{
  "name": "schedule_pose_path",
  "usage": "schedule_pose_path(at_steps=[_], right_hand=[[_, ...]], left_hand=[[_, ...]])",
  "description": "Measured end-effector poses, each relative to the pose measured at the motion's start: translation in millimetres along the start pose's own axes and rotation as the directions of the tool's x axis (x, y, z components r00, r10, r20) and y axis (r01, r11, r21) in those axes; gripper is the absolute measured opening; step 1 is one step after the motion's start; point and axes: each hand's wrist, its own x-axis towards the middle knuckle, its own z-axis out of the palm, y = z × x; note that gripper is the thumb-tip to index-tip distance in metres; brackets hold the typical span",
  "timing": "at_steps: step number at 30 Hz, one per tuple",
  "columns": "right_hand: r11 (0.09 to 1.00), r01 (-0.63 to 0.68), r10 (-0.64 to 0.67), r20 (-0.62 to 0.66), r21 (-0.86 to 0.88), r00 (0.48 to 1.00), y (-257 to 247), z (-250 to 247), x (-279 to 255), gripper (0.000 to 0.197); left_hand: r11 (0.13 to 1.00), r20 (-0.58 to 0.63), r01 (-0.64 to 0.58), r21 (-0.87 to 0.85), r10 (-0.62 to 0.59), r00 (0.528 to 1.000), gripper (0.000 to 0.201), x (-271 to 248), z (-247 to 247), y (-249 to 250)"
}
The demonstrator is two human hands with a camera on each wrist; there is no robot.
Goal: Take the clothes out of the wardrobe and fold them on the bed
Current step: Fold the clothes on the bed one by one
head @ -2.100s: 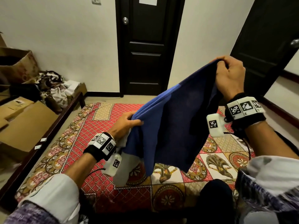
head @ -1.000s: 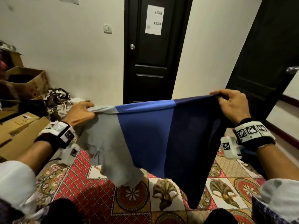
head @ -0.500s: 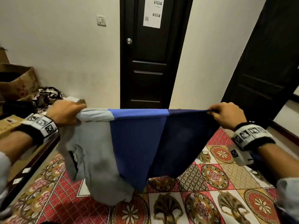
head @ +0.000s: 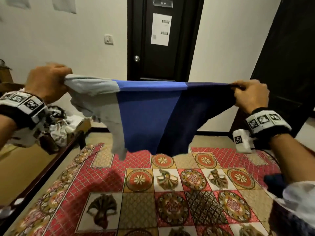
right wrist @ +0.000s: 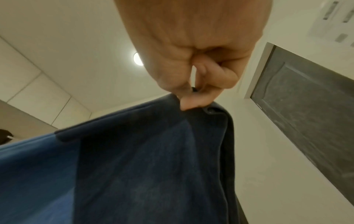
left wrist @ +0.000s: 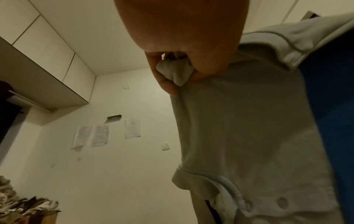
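Observation:
A shirt (head: 150, 114) in grey, bright blue and navy bands hangs stretched between both hands, above the far end of the bed (head: 153, 193). My left hand (head: 48, 84) grips the grey end, bunched in its fist (left wrist: 174, 72). My right hand (head: 250, 95) pinches the navy end between thumb and fingers (right wrist: 193, 101). The grey part (left wrist: 249, 136) shows a collar and buttons. The shirt's lower edge hangs clear of the red patterned bedspread.
Cardboard boxes and a heap of crumpled cloth (head: 58, 123) lie left of the bed's dark wooden frame (head: 51, 167). A dark door (head: 162, 48) stands straight ahead, another dark door (head: 289, 65) to the right. A dark item (head: 274, 183) lies at the bed's right edge.
The hands have drawn apart and risen, pulling the shirt's top edge taut and lifting its hem higher above the bed. Earlier it hung bunched between hands that were close together.

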Motion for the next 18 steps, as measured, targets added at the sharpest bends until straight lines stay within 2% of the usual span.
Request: schedule_pose_path(at_steps=[2, 5, 7, 8, 9, 10, 11, 12, 13, 15, 17, 18], right_hand=[[0.999, -0.016, 0.015, 0.008, 0.045, 1.000, 28, 1, -36, 0.035], [0.997, -0.053, 0.046, 0.119, 0.061, 0.992, 88, 13, -111, 0.033], [0.997, -0.069, 0.072, 0.247, -0.020, 0.966, 131, 26, -166, 0.029], [0.991, -0.099, 0.125, 0.353, -0.091, 0.927, 152, 34, -198, 0.027], [0.978, -0.123, 0.190, 0.468, -0.170, 0.863, 179, 44, -228, 0.026], [0.954, -0.149, 0.278, 0.582, -0.261, 0.764, 204, 54, -257, 0.027], [0.926, -0.172, 0.363, 0.666, -0.336, 0.652, 232, 65, -280, 0.032], [0.896, -0.162, 0.429, 0.719, -0.413, 0.546, 258, 75, -300, 0.033], [0.875, -0.135, 0.473, 0.759, -0.466, 0.447, 273, 82, -318, 0.028], [0.854, -0.078, 0.514, 0.812, -0.514, 0.276, 288, 89, -343, 0.024], [0.847, -0.094, 0.532, 0.827, -0.524, 0.180, 294, 91, -355, 0.033], [0.840, -0.112, 0.543, 0.824, -0.532, 0.161, 299, 94, -359, 0.036]], left_hand=[[0.996, 0.063, -0.013, -0.093, 0.019, 0.998, 0.028, -45, 7, 11], [0.993, 0.228, -0.025, -0.119, 0.052, 0.972, 0.024, -144, 31, 44], [0.983, 0.390, 0.016, -0.181, 0.057, 0.919, 0.030, -215, 52, 71], [0.977, 0.492, 0.051, -0.205, 0.058, 0.869, 0.030, -251, 66, 84], [0.975, 0.600, 0.099, -0.197, 0.040, 0.799, 0.026, -282, 81, 95], [0.978, 0.712, 0.145, -0.153, 0.007, 0.702, 0.020, -315, 98, 105], [0.976, 0.812, 0.187, -0.108, -0.022, 0.584, 0.022, -343, 117, 112], [0.970, 0.897, 0.233, -0.075, -0.036, 0.440, 0.029, -369, 134, 119], [0.964, 0.953, 0.262, -0.050, -0.033, 0.300, 0.032, -392, 148, 126], [0.963, 0.997, 0.269, -0.024, 0.003, 0.079, 0.035, -422, 166, 139], [0.956, 0.997, 0.288, -0.060, 0.074, -0.037, 0.053, -441, 177, 145], [0.946, 0.994, 0.320, -0.059, 0.087, -0.073, 0.055, -443, 180, 147]])
